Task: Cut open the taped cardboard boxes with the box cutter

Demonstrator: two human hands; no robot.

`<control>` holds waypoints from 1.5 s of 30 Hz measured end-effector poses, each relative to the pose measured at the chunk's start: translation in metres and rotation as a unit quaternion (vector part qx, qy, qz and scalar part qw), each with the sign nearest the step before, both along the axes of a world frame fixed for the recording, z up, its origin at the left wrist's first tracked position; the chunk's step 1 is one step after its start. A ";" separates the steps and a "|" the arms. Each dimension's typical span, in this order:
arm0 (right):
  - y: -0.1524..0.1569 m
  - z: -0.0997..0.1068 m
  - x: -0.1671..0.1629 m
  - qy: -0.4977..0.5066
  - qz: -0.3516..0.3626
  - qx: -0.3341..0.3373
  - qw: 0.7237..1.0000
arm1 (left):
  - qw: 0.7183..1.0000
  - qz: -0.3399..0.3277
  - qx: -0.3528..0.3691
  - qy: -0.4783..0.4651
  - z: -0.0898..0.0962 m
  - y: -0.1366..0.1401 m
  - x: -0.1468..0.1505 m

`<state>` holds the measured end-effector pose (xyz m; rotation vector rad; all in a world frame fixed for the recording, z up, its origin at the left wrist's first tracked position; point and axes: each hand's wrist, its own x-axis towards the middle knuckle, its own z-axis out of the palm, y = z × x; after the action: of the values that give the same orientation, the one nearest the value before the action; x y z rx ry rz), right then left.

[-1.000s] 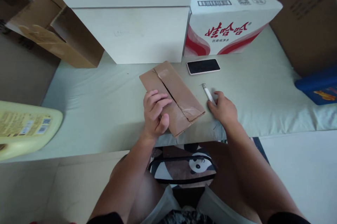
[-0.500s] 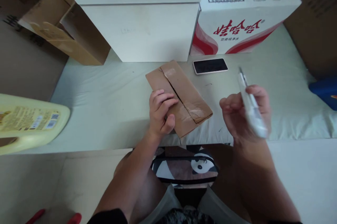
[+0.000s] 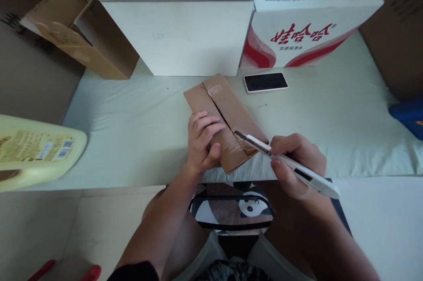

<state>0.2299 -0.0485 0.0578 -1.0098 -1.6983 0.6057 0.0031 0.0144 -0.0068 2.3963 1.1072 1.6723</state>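
A flat brown cardboard box (image 3: 231,105) lies aslant on the pale green cloth, a dark slit running along its top seam and clear tape near both ends. My left hand (image 3: 203,140) holds its left side, fingers across the top and thumb at the near edge. Gripped in my right hand (image 3: 297,164) is a white utility knife (image 3: 309,175) with its blade out. The blade tip points left and appears over the seam, close to the taped near end; whether it touches the cardboard I cannot tell.
A phone (image 3: 266,82) lies behind the box. White cartons (image 3: 181,38) and a red-and-white carton (image 3: 304,25) stand at the back. An open brown box (image 3: 112,47) is at back left, a yellow jug (image 3: 71,151) at left, a blue object (image 3: 408,116) at far right.
My right hand has turned the knife from pointing up and away to pointing left, bringing the blade over the cardboard box. My left hand stays on the box.
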 end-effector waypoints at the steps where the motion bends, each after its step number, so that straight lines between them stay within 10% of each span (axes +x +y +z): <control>1: 0.002 0.003 -0.001 -0.022 0.005 0.013 1.000 | 1.000 0.004 -0.001 0.005 0.001 0.000 0.000; 23: 0.003 0.013 -0.024 -0.180 -0.013 0.137 0.974 | 1.000 -0.020 0.000 -0.021 -0.001 0.001 0.002; 45: -0.010 0.033 -0.023 -0.178 0.006 0.062 0.982 | 1.000 0.002 0.012 -0.021 -0.003 0.001 0.005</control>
<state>0.2073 -0.0581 0.0911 -1.0649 -2.0294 0.3333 0.0084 0.0152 -0.0097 2.3624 1.0926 1.7397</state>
